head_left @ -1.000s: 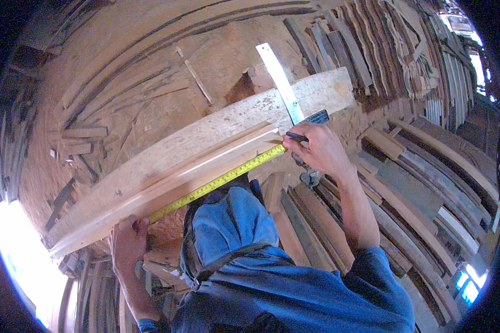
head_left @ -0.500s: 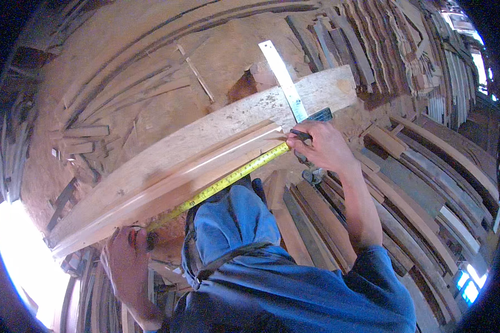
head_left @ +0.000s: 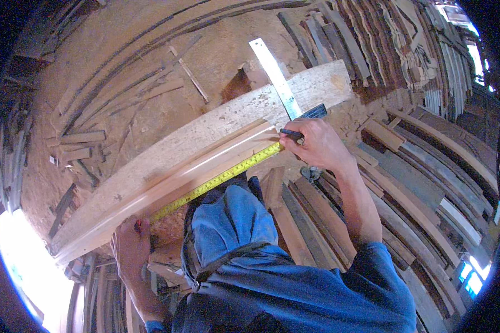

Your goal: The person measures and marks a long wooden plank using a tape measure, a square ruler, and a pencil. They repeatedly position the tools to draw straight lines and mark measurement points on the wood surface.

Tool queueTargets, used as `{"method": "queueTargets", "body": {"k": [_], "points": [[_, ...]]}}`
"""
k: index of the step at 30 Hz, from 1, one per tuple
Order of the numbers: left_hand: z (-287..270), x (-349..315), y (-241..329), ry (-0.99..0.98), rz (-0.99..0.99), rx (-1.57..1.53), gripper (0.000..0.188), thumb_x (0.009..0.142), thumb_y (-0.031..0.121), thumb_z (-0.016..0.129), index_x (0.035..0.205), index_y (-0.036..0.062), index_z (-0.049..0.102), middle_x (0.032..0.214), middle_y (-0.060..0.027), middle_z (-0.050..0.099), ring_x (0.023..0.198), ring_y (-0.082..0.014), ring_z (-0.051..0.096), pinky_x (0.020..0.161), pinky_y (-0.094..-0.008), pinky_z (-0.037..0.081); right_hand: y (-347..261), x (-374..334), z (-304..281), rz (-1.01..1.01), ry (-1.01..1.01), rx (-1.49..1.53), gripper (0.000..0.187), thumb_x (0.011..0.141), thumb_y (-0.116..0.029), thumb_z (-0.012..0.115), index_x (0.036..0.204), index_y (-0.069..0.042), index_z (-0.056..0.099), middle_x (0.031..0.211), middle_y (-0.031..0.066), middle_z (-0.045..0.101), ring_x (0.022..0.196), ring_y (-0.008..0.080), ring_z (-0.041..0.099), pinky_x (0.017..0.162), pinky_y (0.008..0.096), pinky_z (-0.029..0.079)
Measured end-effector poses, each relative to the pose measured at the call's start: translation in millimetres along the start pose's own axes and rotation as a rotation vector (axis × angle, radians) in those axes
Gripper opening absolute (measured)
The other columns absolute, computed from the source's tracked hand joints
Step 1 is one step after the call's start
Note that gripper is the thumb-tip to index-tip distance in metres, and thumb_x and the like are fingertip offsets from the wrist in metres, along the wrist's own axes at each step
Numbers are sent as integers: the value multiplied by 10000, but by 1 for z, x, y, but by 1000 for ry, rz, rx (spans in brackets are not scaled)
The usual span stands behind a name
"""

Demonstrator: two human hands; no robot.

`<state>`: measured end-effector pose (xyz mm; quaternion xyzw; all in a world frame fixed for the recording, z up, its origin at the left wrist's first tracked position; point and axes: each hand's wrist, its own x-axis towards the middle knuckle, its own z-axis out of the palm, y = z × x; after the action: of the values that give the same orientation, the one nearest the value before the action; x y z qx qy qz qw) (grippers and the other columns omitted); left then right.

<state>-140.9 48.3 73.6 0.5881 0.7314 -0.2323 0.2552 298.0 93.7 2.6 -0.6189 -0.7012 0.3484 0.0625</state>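
Note:
A yellow tape measure blade (head_left: 222,176) stretches along the near side of a planed, grooved wooden piece (head_left: 205,158), which lies on a long rough plank (head_left: 250,108). My left hand (head_left: 132,244) is closed around the tape measure's case, mostly hidden by the fingers; a bit of red shows. At the far right end of the blade, my right hand (head_left: 319,143) pinches the tape's end, with a dark pen-like stick (head_left: 291,134) between its fingers. Just beyond that hand, a square (head_left: 278,77) with a metal blade and dark stock (head_left: 315,112) lies across the plank.
Stacked boards (head_left: 411,194) fill the right side, close to my right forearm. Loose strips and offcuts (head_left: 83,137) lie on the dusty brown floor (head_left: 144,122) beyond the plank. More timber (head_left: 353,39) leans at the back right. Bright light comes in at the lower left.
My left hand has shifted slightly right and up along the wooden piece, and the visible tape is a little shorter. My right hand stays at the piece's end; the view has shifted slightly.

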Motion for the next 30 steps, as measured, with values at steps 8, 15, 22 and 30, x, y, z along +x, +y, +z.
{"method": "queueTargets", "body": {"k": [8,15,22,30], "points": [[0,2,1,19,40,-31,241,961,287,664,949,48,696,899,-218,716,878,-467,682,757,-550,525,1,-4,-1,-12,2,25,220,957,-246,672,944,-29,702,860,177,691,819,389,673,732,479,524],[2,9,-3,-1,64,-12,246,957,277,668,898,38,665,862,-228,697,839,-471,667,734,-550,507,-1,-4,-1,-33,15,2,230,974,-263,660,958,-37,697,872,176,688,833,401,667,738,489,520],[4,12,-5,-28,55,7,251,964,275,662,888,36,655,850,-232,684,848,-472,664,735,-550,498,-1,-4,-1,-23,-2,-4,238,978,-266,649,952,-33,692,867,178,685,828,404,666,730,487,521],[0,11,-3,-77,30,-4,259,976,290,652,905,41,662,853,-227,690,850,-471,666,743,-548,505,0,-4,-2,-7,-15,19,226,963,-257,658,961,-35,700,855,177,691,804,398,674,715,486,523]]}}
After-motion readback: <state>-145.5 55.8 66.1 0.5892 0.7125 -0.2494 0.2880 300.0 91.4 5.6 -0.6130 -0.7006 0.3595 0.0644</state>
